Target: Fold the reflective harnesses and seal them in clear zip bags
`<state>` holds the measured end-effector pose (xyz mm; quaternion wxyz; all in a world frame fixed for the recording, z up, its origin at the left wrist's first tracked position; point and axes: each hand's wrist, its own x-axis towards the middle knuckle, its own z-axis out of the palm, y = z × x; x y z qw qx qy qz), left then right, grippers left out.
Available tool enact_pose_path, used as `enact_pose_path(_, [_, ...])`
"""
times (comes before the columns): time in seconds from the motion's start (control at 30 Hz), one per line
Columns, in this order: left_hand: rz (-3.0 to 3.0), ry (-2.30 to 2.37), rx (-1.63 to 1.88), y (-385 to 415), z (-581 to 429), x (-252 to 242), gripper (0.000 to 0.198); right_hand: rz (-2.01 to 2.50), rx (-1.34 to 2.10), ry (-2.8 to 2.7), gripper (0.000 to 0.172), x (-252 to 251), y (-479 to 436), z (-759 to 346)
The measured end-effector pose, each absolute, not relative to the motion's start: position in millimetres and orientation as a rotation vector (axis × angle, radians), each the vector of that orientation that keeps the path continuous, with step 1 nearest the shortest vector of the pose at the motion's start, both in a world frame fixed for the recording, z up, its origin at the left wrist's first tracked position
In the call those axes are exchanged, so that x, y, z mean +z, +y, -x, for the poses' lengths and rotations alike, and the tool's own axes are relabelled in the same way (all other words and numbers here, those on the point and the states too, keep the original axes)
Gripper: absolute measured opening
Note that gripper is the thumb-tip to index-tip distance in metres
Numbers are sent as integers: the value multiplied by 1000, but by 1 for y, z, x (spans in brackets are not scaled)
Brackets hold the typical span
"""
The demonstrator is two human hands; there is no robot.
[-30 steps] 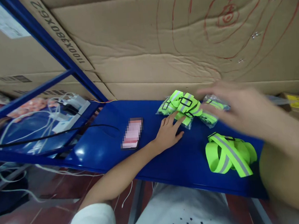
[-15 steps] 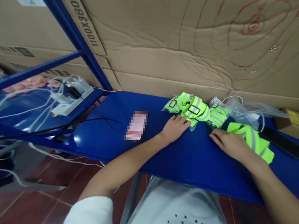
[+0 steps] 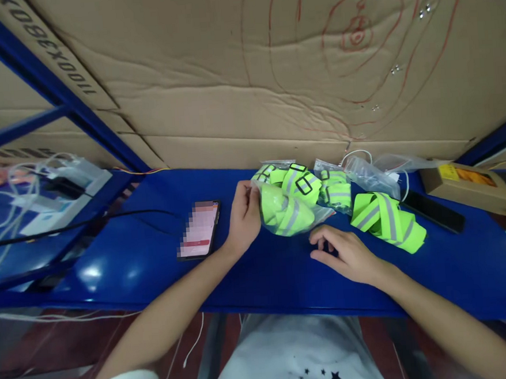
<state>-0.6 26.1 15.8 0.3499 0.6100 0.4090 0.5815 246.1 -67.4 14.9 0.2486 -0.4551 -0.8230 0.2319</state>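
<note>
My left hand (image 3: 245,216) grips the left edge of a clear bag holding a neon-yellow reflective band (image 3: 287,210) on the blue shelf (image 3: 154,260). My right hand (image 3: 344,252) rests on the shelf just below and right of that bag, fingers loosely curled and spread, holding nothing. Behind the bag lie more bagged reflective bands (image 3: 304,180). A loose unbagged reflective band (image 3: 387,220) lies to the right of my right hand.
A phone (image 3: 199,228) lies left of my left hand. Another dark phone (image 3: 432,211) and a cardboard box (image 3: 464,183) sit at the right. Empty clear bags (image 3: 375,172) lie by the cardboard wall. A power strip with cables (image 3: 57,188) is at the far left.
My left hand has taken hold of a bagged band and drawn it nearer. My right hand left the loose band and moved left onto the shelf. The view shifted right.
</note>
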Motion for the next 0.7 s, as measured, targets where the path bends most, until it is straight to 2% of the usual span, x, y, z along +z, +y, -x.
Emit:
enact_pose_path(0.13, [-1364, 1025, 1409, 29, -9, 5, 31, 1398, 612, -2008, 35, 15, -63, -250])
enact_pose_path(0.3, [-1286, 1034, 1304, 26, -16, -7, 32, 1341, 1105, -1701, 38, 10, -53, -256])
enact_pose_path(0.43, [-1397, 1089, 1461, 23, -14, -1, 28, 1311, 1251, -1559, 41, 8, -51, -256])
enact_pose_path(0.53, [-1639, 1091, 1584, 15, -8, 12, 14, 1276, 1295, -1499, 41, 8, -53, -256])
enact_pose_path(0.6, [-1820, 980, 1520, 6, -6, 21, 13, 1223, 1327, -1463, 41, 7, -55, -255])
enact_pose_path(0.7, [-2070, 759, 1185, -14, -7, 29, 23, 1137, 1360, -1461, 39, 5, -58, -252])
